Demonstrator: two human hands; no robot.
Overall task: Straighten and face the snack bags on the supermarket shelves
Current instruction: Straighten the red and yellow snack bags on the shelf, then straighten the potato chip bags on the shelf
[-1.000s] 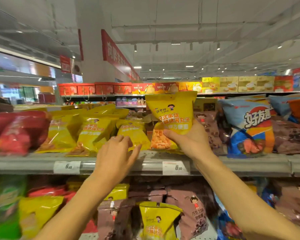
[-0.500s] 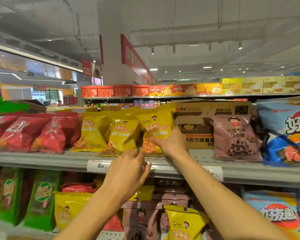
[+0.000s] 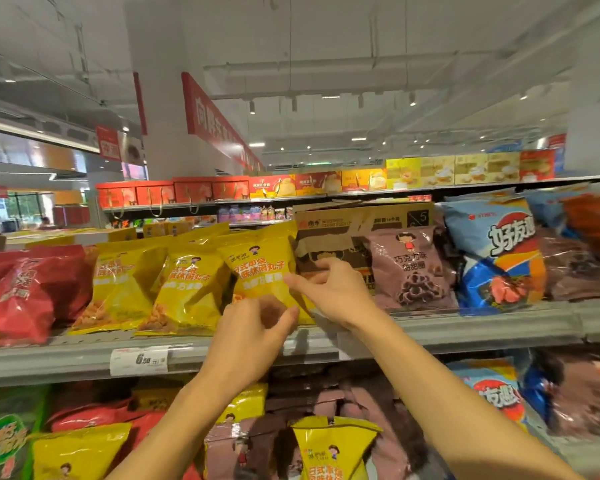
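Both hands — left hand [image 3: 253, 336], right hand [image 3: 333, 289] — loosely touch the yellow bag [image 3: 262, 268], neither grasping.

Bright overhead ceiling lights; soft blur; edges warped.

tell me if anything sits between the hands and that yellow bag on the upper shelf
Nothing visible does. The left hand is already at the lower edge of the rightmost yellow bag, and the right hand is at its right side. The cardboard box stands behind and to the right, not in the way.
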